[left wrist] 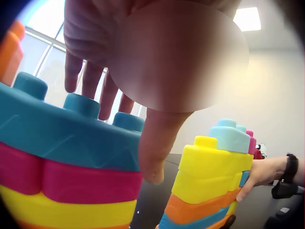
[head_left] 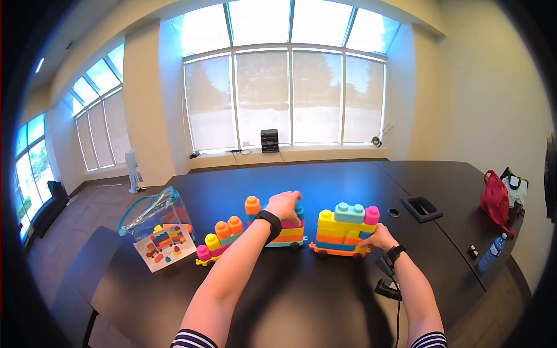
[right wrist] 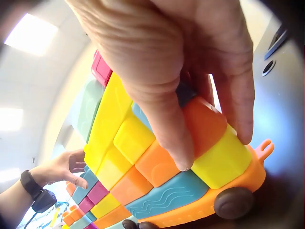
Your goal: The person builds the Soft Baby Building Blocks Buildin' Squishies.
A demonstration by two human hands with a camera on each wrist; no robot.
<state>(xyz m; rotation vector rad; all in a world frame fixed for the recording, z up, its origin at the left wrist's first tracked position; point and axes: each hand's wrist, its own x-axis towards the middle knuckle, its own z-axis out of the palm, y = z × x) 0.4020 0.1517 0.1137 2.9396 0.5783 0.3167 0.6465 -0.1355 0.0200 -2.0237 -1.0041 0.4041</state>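
Two wheeled block stacks stand end to end on the table. My left hand (head_left: 283, 207) is over the top of the left stack, a long teal block (left wrist: 71, 129) above magenta (left wrist: 90, 185) and yellow rows. Its fingers reach behind the teal block, with the thumb by its right end. My right hand (head_left: 380, 239) grips the right end of the other stack, thumb (right wrist: 174, 143) on the near side and fingers on the far side. That stack has yellow blocks (right wrist: 112, 124), a pale green block (head_left: 350, 212) and a pink block (head_left: 371, 215) over an orange wheeled base (head_left: 339, 251).
A lower wagon with pink, yellow and orange blocks (head_left: 234, 224) stands at the left. Beyond it are a picture card (head_left: 165, 248) and a clear bag (head_left: 152, 217). On the right lie a black cable device (head_left: 387, 288), a bottle (head_left: 492, 254) and a red bag (head_left: 494, 200).
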